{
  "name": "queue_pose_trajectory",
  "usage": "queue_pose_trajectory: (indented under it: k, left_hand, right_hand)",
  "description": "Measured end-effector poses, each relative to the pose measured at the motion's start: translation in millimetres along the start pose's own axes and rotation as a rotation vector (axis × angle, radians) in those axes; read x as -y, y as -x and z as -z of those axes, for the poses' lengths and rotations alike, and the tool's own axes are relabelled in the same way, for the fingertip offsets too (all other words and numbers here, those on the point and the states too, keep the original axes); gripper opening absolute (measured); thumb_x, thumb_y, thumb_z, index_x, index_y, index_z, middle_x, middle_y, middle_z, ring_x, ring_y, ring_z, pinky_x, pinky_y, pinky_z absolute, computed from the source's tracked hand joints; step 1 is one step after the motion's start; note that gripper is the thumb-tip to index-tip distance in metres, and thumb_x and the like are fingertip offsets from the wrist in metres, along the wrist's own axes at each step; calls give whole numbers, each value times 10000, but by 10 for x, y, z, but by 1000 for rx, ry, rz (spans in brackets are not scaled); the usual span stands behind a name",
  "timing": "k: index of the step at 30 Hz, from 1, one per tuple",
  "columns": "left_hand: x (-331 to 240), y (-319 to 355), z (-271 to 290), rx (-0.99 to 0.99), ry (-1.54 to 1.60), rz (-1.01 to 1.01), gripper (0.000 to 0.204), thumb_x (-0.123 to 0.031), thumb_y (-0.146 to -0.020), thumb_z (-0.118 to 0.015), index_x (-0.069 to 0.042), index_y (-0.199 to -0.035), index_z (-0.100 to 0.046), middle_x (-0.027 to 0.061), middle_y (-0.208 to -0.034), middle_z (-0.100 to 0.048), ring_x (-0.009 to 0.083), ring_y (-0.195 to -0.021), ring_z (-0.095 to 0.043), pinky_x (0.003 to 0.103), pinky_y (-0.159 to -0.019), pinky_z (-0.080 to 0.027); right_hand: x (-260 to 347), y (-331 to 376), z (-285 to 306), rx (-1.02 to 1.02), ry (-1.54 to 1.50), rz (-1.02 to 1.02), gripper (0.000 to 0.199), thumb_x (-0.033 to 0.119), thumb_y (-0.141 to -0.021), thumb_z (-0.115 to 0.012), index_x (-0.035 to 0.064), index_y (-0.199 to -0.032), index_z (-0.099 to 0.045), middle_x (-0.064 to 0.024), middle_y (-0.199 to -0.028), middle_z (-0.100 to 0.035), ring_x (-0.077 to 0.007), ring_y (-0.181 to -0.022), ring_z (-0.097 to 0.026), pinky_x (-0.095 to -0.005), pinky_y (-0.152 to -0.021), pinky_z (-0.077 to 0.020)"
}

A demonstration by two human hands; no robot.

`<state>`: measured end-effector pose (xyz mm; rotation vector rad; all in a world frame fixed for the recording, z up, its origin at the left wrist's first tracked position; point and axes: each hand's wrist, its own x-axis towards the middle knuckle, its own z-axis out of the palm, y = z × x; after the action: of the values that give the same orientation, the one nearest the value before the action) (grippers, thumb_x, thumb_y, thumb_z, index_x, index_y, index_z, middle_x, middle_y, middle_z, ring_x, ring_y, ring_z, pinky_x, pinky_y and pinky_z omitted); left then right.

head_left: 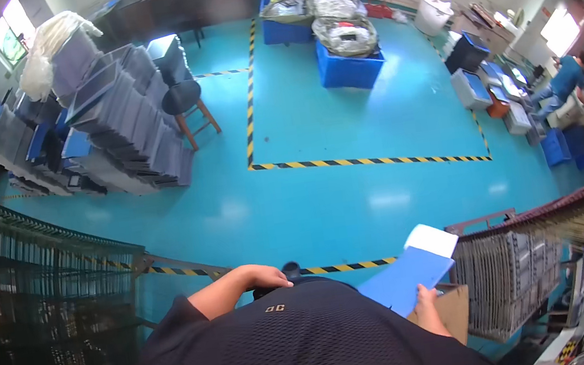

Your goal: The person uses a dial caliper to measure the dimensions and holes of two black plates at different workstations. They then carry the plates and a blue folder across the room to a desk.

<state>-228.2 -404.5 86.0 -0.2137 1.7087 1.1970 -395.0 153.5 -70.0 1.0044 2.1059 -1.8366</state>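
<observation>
In front of my dark shirt (284, 340), my left hand (269, 276) is closed, its fingers bent together; what they hold, if anything, is hidden. A small black rounded thing (291, 269) shows just beyond its fingers, perhaps a shoe tip. On the other side, my right hand (426, 304) grips the edge of a flat blue folder or board (406, 278). White sheets (431, 239) stick out past the far end of the blue piece. Close by this hand is a brown board or box side (455, 312), partly covered by my forearm.
Dark wire racks (36, 271) line the left; a metal rack (507, 279) stands right. Stacked grey trays (125, 109) and a stool (183, 100) lie ahead left. Blue bins (350, 66) with bags stand at the back. A person (562, 86) works far right. Striped tape (371, 161) marks the floor.
</observation>
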Motion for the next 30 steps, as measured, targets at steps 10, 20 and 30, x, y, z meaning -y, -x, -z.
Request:
queue_pose_trajectory:
  k: [10,20,30]
  left_hand:
    - [941,-426,1984,42,613,159,412,-307,-968,-556,-87,-1315,-590,28,-1167,-661,139,-975,-612,306,-837,-503]
    - [980,-491,4895,-313,718,334,427,-423,-882,-634,-139,-1200,-617,40,-927,-607,139,-622,-562,327,-537,-496]
    - [697,-621,8607,-864,986,-147,586,-309,-898,-675,-89,-1397,-459,50,-990,-619,143,-804,-610,290,-638,-504]
  right_hand:
    - [1024,-1203,-2528,-172,709,114,403,69,-734,-643,-48,-1120,-624,-197,-1041,-687,-325,-961,-670,-421,-862,-523]
    - [3828,-2338,-7544,549,888,723,468,196,-801,-670,11,-1215,-552,-220,-1141,-654,-368,-1075,-632,-427,-918,-494]
    - [5884,-629,-11851,1318,639,737,335,165,-846,-735,33,-1129,-615,-130,-931,-693,-173,-848,-650,-332,-794,-517]
